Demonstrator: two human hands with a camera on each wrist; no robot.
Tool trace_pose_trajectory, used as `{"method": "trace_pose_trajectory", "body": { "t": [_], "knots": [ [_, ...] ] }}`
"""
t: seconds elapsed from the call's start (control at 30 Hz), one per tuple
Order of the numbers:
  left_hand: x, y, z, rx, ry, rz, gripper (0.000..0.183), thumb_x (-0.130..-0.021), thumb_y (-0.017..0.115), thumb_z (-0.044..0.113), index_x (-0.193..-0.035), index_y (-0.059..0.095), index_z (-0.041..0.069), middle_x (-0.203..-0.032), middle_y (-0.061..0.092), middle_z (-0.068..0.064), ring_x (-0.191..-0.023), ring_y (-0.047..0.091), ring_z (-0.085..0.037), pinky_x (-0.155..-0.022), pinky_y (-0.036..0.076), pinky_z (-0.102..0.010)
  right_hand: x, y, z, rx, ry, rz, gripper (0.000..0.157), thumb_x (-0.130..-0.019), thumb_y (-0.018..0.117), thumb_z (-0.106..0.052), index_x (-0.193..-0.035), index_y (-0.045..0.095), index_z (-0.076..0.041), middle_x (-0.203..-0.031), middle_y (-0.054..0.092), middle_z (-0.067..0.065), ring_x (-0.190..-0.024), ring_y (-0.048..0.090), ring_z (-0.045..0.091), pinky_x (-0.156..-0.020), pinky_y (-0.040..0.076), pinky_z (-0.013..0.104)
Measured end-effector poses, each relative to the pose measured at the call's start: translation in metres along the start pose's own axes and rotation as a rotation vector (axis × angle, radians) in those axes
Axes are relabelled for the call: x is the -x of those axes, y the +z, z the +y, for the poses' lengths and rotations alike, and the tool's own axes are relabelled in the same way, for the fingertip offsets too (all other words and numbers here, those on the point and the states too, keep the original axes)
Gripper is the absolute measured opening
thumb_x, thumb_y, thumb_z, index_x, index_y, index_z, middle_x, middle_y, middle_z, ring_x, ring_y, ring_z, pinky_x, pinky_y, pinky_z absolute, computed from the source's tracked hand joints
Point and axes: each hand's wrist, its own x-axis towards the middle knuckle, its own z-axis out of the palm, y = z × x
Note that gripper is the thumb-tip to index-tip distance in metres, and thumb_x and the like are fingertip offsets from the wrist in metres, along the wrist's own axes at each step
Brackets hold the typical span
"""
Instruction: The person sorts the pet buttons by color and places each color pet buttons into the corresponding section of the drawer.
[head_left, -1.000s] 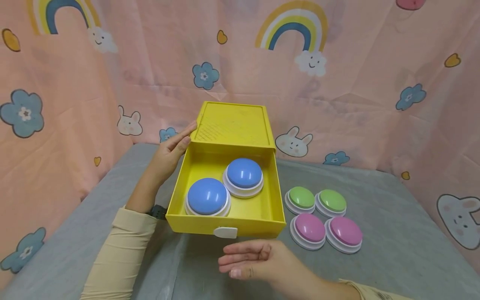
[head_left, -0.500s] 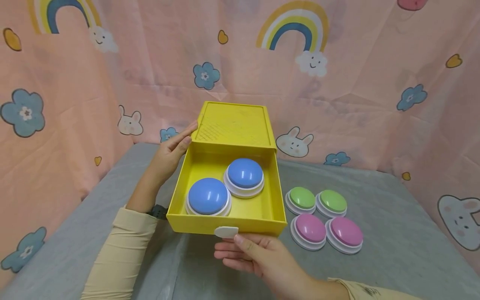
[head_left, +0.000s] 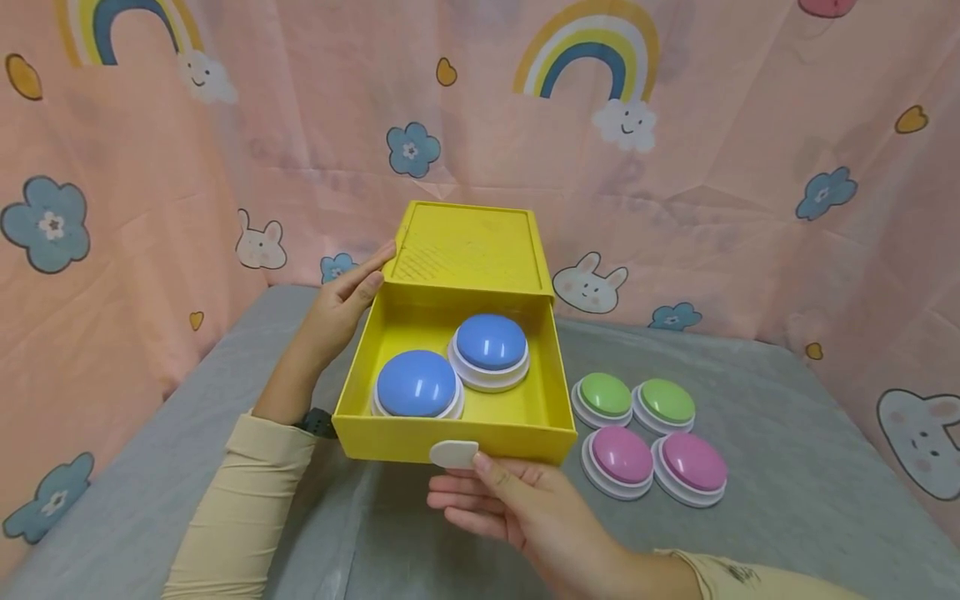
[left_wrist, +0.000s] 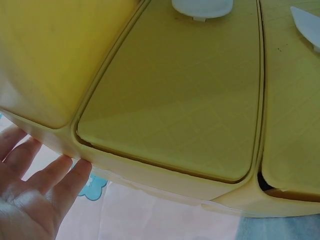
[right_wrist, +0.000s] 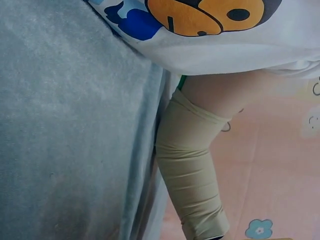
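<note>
A yellow drawer [head_left: 450, 442] stands pulled out of a yellow drawer cabinet [head_left: 472, 246]. In it sit two blue-domed push buttons, the front one [head_left: 416, 383] and the rear one [head_left: 491, 343], on white bases. My left hand [head_left: 337, 312] rests its straight fingers on the cabinet's left side; in the left wrist view those fingertips [left_wrist: 82, 167] touch its edge. Below the drawer front is my right hand [head_left: 532, 517], its thumb beside the white handle [head_left: 453, 454] and its fingers extended underneath. The right wrist view does not show that hand.
On the grey cloth-covered table [head_left: 757, 400], right of the drawer, stand two green push buttons [head_left: 606, 393] and two pink push buttons [head_left: 692, 461]. A pink patterned curtain [head_left: 480, 125] hangs behind. More closed drawer fronts [left_wrist: 175, 100] show in the left wrist view.
My right hand rose to the drawer front, its thumb coming to the handle. The drawer's front edge has since shifted slightly up and back. The left hand stays in place.
</note>
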Motion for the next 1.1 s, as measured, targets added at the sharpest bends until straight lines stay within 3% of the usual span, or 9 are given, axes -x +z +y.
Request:
{"method": "trace_pose_trajectory", "body": {
  "t": [0.33, 0.7, 1.1],
  "knots": [
    [0.000, -0.001, 0.000, -0.001, -0.008, 0.004, 0.048, -0.108, 0.040, 0.032, -0.155, 0.038, 0.021, -0.166, 0.025, 0.000, -0.153, 0.024, -0.012, -0.120, 0.035, -0.044, -0.002, 0.002, -0.004, 0.012, -0.031, -0.012, 0.060, -0.101, 0.055, -0.040, -0.135, 0.055, 0.009, -0.129, 0.068, 0.017, -0.116, 0.068, 0.023, -0.099, 0.054, 0.031],
    [0.000, 0.000, 0.001, 0.002, -0.006, -0.008, 0.047, -0.108, 0.039, 0.032, -0.155, 0.037, 0.022, -0.165, 0.026, 0.008, -0.153, 0.024, -0.012, -0.120, 0.035, -0.044, -0.008, 0.004, -0.012, 0.024, -0.010, 0.069, 0.061, -0.098, 0.058, -0.045, -0.134, 0.058, 0.005, -0.125, 0.070, 0.015, -0.114, 0.069, 0.023, -0.098, 0.055, 0.032],
    [0.001, -0.001, 0.001, -0.027, -0.021, 0.000, 0.048, -0.108, 0.039, 0.033, -0.155, 0.037, 0.022, -0.164, 0.027, 0.009, -0.153, 0.025, -0.012, -0.120, 0.034, -0.045, -0.021, 0.001, -0.021, 0.023, -0.035, 0.094, 0.062, -0.099, 0.058, -0.043, -0.135, 0.056, 0.008, -0.124, 0.070, 0.015, -0.113, 0.070, 0.022, -0.100, 0.054, 0.033]
  ]
}}
